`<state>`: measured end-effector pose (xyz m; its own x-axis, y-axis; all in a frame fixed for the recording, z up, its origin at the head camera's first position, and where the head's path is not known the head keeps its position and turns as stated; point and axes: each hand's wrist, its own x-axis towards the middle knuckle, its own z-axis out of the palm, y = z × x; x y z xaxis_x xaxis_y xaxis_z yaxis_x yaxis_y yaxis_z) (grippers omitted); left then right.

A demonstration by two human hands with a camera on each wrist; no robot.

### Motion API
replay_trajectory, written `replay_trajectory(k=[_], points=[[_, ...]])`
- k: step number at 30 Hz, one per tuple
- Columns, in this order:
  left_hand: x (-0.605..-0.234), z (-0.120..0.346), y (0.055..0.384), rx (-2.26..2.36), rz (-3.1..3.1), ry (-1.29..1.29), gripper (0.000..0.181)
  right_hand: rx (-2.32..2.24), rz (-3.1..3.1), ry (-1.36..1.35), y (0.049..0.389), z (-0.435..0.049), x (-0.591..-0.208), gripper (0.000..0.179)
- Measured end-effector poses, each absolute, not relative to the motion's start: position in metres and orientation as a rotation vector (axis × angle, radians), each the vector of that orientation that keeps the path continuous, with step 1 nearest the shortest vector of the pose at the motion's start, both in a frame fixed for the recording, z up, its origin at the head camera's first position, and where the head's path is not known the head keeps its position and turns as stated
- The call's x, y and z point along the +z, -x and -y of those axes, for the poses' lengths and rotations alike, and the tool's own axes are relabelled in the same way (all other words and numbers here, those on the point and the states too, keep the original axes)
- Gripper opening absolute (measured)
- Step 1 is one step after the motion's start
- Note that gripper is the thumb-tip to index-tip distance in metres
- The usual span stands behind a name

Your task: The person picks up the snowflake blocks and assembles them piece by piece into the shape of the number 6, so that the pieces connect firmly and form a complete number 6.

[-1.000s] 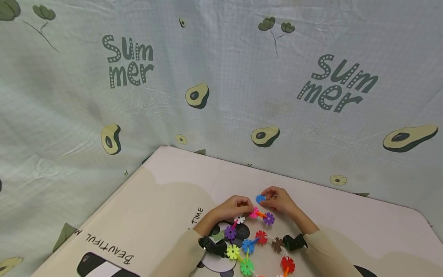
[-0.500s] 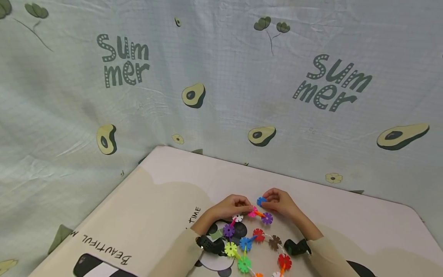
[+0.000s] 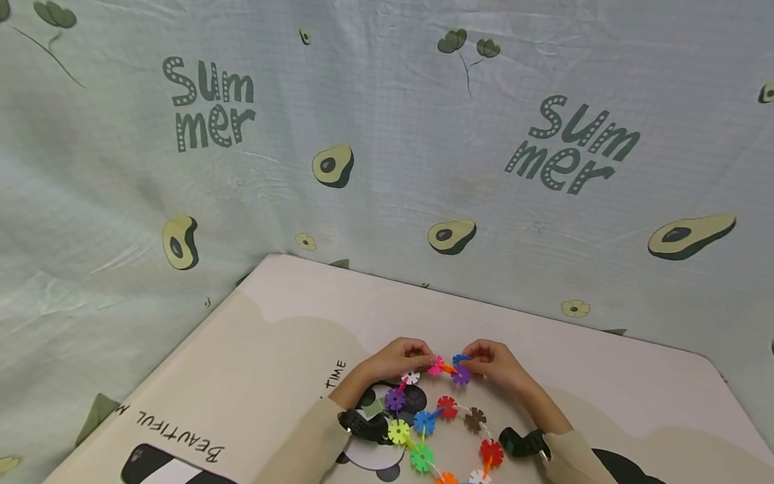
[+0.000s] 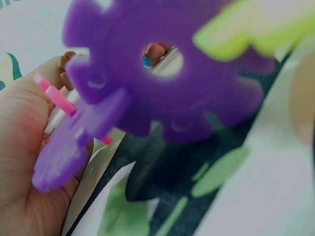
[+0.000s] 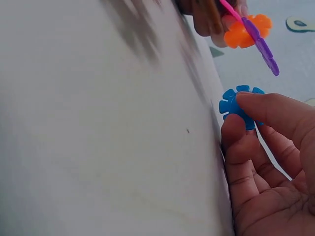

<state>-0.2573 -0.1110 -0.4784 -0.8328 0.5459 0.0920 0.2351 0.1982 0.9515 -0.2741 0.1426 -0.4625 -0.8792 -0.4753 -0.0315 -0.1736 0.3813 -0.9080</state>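
My left hand (image 3: 392, 360) pinches a pink notched disc (image 3: 435, 365) in a chain of interlocking snowflake discs. An orange disc (image 3: 447, 368) links the pink one to a purple disc (image 3: 461, 376) at the chain's end. Between thumb and fingers, my right hand (image 3: 497, 367) pinches a blue snowflake disc (image 5: 244, 105). In the right wrist view a small gap separates this blue disc from the purple disc (image 5: 261, 46). Two purple pieces fill the left wrist view, the larger purple disc (image 4: 123, 44) close to the camera and hiding part of the left hand (image 4: 24, 137).
The rest of the chain curves towards me, with white (image 3: 410, 378), yellow (image 3: 398, 431), green (image 3: 422, 458) and red discs (image 3: 492, 453). It lies on a panda-printed table cover (image 3: 290, 336). A patterned curtain (image 3: 375, 134) hangs behind.
My right hand has brought the blue disc down towards the purple end disc; the two now overlap in the head view. The left hand keeps its pinch on the chain.
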Motion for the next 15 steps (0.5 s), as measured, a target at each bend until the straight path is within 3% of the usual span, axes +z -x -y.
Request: replay_trajectory(k=[15], points=[[-0.479, 0.11, 0.257, 1.694, -2.222, -0.726, 0.02, -1.6, -2.305, 0.536, 0.255, -0.159, -0.465, 0.025]])
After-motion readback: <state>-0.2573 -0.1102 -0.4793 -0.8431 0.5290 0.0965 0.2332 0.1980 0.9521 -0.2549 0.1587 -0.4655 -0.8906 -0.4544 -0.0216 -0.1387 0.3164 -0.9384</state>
